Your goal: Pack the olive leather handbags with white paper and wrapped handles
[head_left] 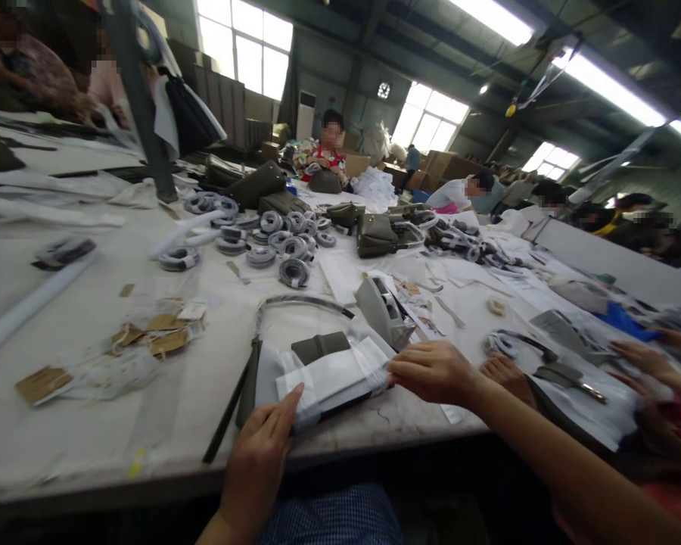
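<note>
An olive-green handbag [247,393] lies at the front edge of the table, partly covered by white wrapping sheet [334,375]. Its wrapped handle [306,300] arches away from me, and a dark strap [227,412] hangs off on the left. My left hand [261,443] grips the bag's near left edge, thumb on top of the sheet. At the right end, my right hand [434,372] pinches the wrapped edge with closed fingers. An olive flap [319,347] shows behind the sheet. Just beyond stands a grey tape dispenser [383,310].
Brown paper tags [167,333] lie to the left on the white table [96,446]. Several coiled wrapped straps [293,272] and more olive bags [374,235] are piled farther back. On the right, a co-worker's hands [511,378] handle another bag [573,409]. A metal post [147,113] rises at the left.
</note>
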Demonstrator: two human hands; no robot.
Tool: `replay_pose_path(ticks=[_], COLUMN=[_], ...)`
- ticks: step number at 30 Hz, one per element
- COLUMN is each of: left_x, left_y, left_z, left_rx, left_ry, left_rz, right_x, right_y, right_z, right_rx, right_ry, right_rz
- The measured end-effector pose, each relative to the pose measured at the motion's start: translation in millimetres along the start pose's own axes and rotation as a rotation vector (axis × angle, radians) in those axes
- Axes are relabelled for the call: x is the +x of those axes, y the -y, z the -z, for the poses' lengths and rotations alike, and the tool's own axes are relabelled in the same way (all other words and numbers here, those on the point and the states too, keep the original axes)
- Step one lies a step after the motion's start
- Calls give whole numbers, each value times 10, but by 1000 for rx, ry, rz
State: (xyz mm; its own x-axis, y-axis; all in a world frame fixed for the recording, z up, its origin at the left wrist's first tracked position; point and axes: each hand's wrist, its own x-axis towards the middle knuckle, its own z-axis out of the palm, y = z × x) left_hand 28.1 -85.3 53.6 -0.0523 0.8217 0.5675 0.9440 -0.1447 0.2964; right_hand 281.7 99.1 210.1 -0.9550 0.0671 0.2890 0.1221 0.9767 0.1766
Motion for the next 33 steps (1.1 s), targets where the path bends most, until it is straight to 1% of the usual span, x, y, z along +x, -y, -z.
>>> replay_pose_path(ticks=[3, 5, 8, 12, 15, 21, 26, 29, 33], left_x=[7, 3, -10, -15, -9, -31, -65, -87, -109], left_y=[-33, -54, -79, -95, -96, -77, -35, 4, 36], left_z=[0, -7, -24, -38, -41, -72, -86, -105, -145], left_rx=[-48, -79, -125, -153, -148, -127, -75, -94, -107], left_ry=[-3, -2, 1, -15, -11, -48, -80, -114, -151], left_rz=[69, 123, 169, 186, 179, 134, 45, -12, -40], right_x=[484, 783, 1156, 1497, 1653, 1811, 1909, 1955, 2022], right_y=[93, 123, 137, 151, 170, 188, 157, 113, 20], right_z=[-140, -267, -477, -710, -804, -857, -963, -1059, -1162], right_rx=[134, 204, 240, 189, 143, 94, 85, 106, 169], right_ry=[67, 142, 303, 555, 699, 793, 814, 811, 807], right_rz=[94, 156, 239, 283, 293, 353, 386, 393, 368])
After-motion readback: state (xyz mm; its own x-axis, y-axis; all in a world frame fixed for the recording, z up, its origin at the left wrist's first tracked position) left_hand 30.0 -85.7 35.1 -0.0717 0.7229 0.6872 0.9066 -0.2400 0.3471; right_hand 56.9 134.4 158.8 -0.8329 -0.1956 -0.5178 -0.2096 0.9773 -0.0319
